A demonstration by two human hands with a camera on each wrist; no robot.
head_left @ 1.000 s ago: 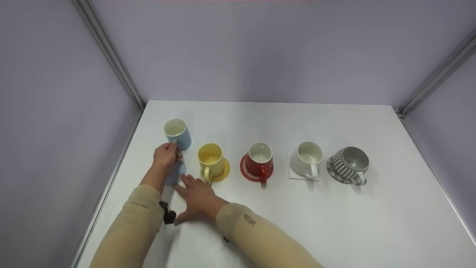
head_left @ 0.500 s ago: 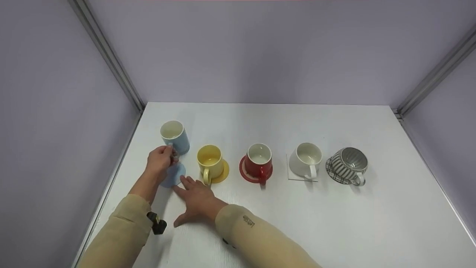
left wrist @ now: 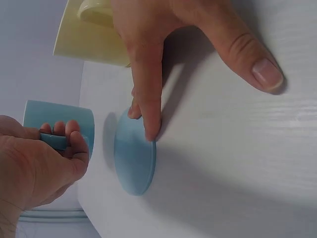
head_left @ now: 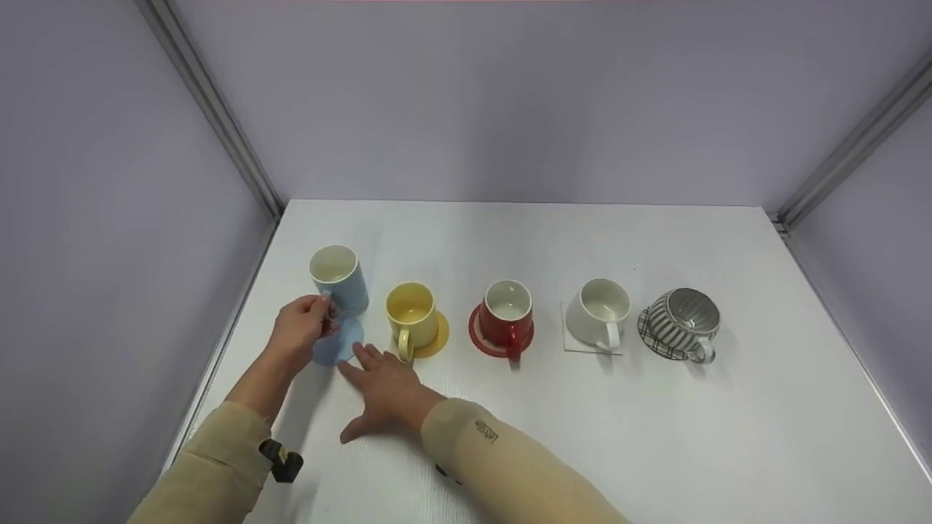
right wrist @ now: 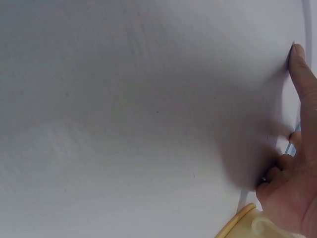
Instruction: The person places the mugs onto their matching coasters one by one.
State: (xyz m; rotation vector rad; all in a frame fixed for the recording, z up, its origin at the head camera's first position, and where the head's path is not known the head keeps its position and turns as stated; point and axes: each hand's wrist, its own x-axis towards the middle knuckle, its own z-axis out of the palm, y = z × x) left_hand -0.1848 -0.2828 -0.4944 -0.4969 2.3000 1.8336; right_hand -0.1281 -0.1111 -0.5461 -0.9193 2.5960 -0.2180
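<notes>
My left hand [head_left: 298, 324] pinches the handle of a light blue mug [head_left: 346, 291], held upright at the far left, just behind a round blue coaster [head_left: 336, 348]. Its curled fingers show around the blue handle [left wrist: 53, 141] in the left wrist view. My right hand [head_left: 388, 382] lies spread on the white table, fingers straight, with fingertips at the right edge of the coaster. The left wrist view shows one finger [left wrist: 148, 99] of it touching the coaster's rim. Right beside that hand stands a yellow mug [head_left: 411, 327], handle toward me.
A yellow coaster [head_left: 440, 340] lies under the yellow mug. Further right stand a red mug [head_left: 502, 326] on a red coaster [head_left: 478, 339], a white mug [head_left: 586, 324] on a white square coaster [head_left: 575, 346], and a grey-striped mug [head_left: 670, 327] on a round grid-patterned coaster [head_left: 647, 336]. Walls enclose the table.
My left hand has drawn the blue mug toward me and slightly left, closer to the blue coaster. The right hand keeps its place.
</notes>
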